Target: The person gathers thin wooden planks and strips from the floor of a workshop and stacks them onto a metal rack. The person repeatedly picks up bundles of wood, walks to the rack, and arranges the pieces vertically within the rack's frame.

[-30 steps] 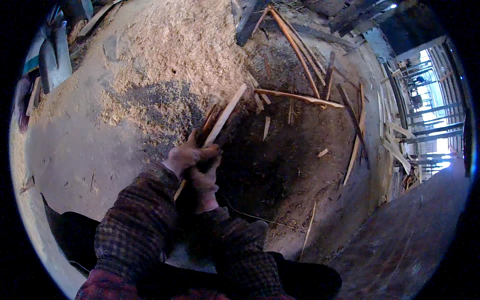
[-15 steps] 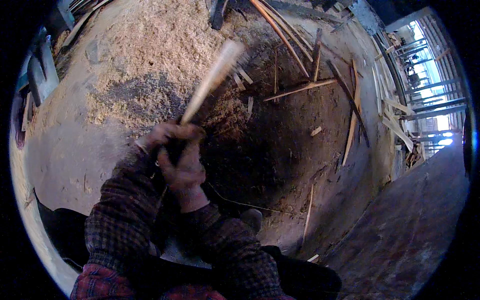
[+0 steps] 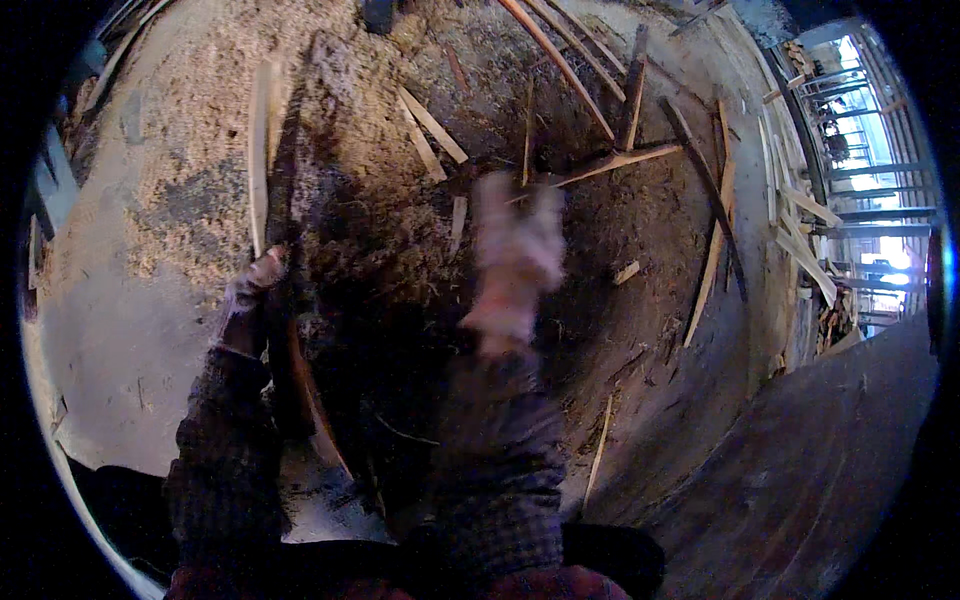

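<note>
My left hand (image 3: 257,280) is closed around the lower part of a pale wooden strip (image 3: 259,160), which stands up away from me over the sawdust. A dark length with a reddish edge (image 3: 312,400) runs down beside my left forearm; whether it belongs to the same strip I cannot tell. My right hand (image 3: 515,265) reaches forward over the dark ground, smeared by motion. Its fingers are too blurred to read, and nothing can be made out in them. Two short pale wood pieces (image 3: 434,125) lie just beyond it on the left.
Sawdust (image 3: 200,200) covers the ground at the far left. Several long wood strips (image 3: 708,270) lie scattered at the right, with a small wood chip (image 3: 627,272) nearer. A thin stick (image 3: 600,450) lies close to my right side. More boards (image 3: 800,250) rest along the right edge.
My hands were together around the wooden strip and are now apart. The left hand has moved left with the strip, now more upright; the right hand has swung right and forward.
</note>
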Demonstrator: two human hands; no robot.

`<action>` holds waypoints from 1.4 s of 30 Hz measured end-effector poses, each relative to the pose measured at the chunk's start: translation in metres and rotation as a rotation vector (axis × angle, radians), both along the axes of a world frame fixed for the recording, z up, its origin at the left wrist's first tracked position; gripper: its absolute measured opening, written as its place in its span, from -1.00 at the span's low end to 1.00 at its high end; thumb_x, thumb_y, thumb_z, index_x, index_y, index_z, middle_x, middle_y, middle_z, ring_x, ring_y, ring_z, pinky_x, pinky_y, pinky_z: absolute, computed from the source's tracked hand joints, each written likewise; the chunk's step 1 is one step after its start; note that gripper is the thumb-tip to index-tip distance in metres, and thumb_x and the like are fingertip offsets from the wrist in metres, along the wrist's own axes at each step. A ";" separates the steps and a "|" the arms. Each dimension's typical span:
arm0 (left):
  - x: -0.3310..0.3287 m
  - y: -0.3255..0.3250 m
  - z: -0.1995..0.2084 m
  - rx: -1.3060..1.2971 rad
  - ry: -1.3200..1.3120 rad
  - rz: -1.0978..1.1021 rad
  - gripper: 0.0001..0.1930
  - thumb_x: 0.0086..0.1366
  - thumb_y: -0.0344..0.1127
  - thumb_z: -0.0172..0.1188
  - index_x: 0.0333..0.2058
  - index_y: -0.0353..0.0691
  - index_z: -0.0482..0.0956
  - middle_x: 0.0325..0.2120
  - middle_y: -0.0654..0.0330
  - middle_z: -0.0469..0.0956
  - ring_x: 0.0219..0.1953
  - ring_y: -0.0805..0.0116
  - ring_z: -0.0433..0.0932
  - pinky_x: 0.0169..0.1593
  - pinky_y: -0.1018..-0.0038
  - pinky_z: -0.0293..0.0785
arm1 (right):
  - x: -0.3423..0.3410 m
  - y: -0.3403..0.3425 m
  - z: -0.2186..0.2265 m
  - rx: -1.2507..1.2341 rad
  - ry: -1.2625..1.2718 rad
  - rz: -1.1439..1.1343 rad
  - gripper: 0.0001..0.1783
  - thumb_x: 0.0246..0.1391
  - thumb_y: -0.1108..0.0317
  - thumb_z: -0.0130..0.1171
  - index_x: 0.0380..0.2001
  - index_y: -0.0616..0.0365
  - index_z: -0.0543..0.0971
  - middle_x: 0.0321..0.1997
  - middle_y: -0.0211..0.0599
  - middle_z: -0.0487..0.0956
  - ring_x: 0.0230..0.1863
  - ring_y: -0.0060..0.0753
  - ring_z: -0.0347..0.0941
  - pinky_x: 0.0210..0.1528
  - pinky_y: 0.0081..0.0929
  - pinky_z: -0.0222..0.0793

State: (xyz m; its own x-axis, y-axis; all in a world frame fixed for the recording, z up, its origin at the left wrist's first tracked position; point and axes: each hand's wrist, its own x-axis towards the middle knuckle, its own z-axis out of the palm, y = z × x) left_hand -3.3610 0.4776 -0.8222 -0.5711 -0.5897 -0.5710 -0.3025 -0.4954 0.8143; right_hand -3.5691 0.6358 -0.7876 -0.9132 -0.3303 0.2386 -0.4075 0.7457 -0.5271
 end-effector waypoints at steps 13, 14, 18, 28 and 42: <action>-0.064 0.030 -0.014 0.037 -0.197 0.060 -0.71 0.05 -0.36 0.19 -0.27 -0.38 0.44 -0.42 0.11 0.53 -0.44 0.30 0.53 -0.38 0.43 0.49 | -0.255 0.192 -0.075 0.934 -0.246 0.102 -0.53 -0.05 0.00 0.10 -0.21 0.16 0.50 -0.26 -0.16 0.55 -0.26 -0.20 0.48 -0.26 -0.45 0.38; -0.065 0.031 -0.011 -0.049 -0.301 0.045 -0.74 0.04 -0.38 0.18 -0.29 -0.38 0.44 -0.42 0.11 0.53 -0.43 0.31 0.53 -0.39 0.43 0.48 | -0.266 0.219 -0.077 0.880 -0.247 0.116 -0.53 -0.05 0.01 0.10 -0.21 0.16 0.50 -0.25 -0.15 0.55 -0.26 -0.21 0.48 -0.25 -0.45 0.38; -0.067 0.030 -0.001 -0.028 -0.202 0.116 -0.53 -0.09 -0.30 0.36 -0.19 -0.37 0.44 -0.41 0.18 0.54 -0.46 0.38 0.51 -0.37 0.50 0.44 | -0.200 0.148 0.025 -0.303 -0.582 -0.522 -0.63 -0.02 0.13 0.11 -0.26 0.22 0.51 -0.31 -0.26 0.55 -0.31 -0.35 0.46 -0.25 -0.50 0.34; -0.059 0.031 -0.031 -0.198 -0.227 0.061 -0.53 -0.07 -0.34 0.29 -0.14 -0.30 0.39 -0.35 0.17 0.52 -0.34 0.37 0.49 -0.27 0.46 0.43 | -0.215 0.018 0.061 0.094 -0.044 0.119 -0.04 -0.37 0.00 0.37 0.11 0.09 0.17 0.04 -0.20 0.35 0.03 -0.29 0.29 0.02 -0.40 0.22; -0.023 0.025 -0.065 -0.157 -0.413 0.071 -0.31 -0.17 -0.35 0.39 -0.02 -0.29 0.27 -0.21 0.15 0.49 -0.22 0.34 0.47 -0.16 0.40 0.43 | -0.306 -0.125 0.045 0.753 -0.099 0.379 0.15 -0.38 -0.22 0.27 0.23 -0.06 -0.08 0.30 -0.05 -0.06 0.29 -0.09 -0.06 0.24 -0.16 -0.05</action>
State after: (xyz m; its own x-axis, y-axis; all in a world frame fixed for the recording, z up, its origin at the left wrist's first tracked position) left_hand -3.3842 0.5029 -0.8868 -0.2692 -0.7171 -0.6429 -0.5881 -0.4062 0.6993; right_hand -3.8751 0.5106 -0.7425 -0.7141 -0.6566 -0.2427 -0.6785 0.7345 0.0091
